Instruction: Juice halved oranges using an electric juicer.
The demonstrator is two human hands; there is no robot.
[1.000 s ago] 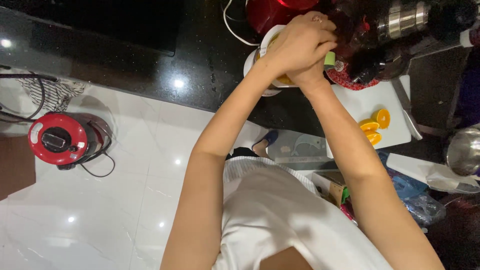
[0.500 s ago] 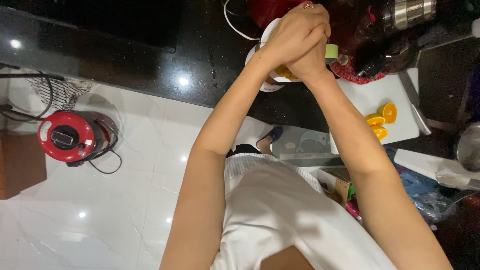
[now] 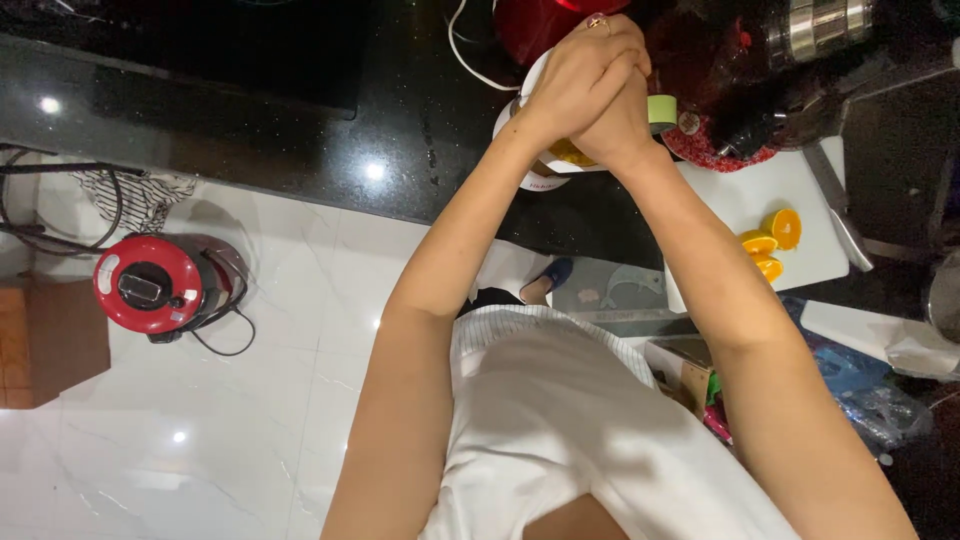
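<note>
1. The left hand (image 3: pixel 570 85) and the right hand (image 3: pixel 618 120) are stacked one over the other, both pressed down together on top of a white citrus juicer (image 3: pixel 535 165) that stands on the black countertop (image 3: pixel 300 130).
2. The left hand lies on top with its fingers curled over the right; the right hand sits under it, closed. What is squeezed beneath the palms cannot be seen, so I cannot tell just what they hold.
3. Directly below the clasped hands a bit of yellow-orange fruit (image 3: pixel 570 155) shows inside the juicer's rim, touching the underside of the hands.
4. Just right of the grip, at the wrist, a small pale-green piece (image 3: pixel 661 113) sticks out beside a red round lid (image 3: pixel 715 150).
5. Further right of the hands and lower lies a white cutting board (image 3: pixel 760 190) with orange wedges (image 3: pixel 770 240) near its right edge, well apart from the grip. A knife (image 3: pixel 835 205) lies along the board's right edge.
6. Beyond the hands, at the top, stands a red appliance (image 3: pixel 535 25) with a white cord (image 3: pixel 470 55).
7. Far left of the grip, down on the white floor (image 3: pixel 250 420), sits a red-lidded cooker (image 3: pixel 150 285) with a black cable.
</note>
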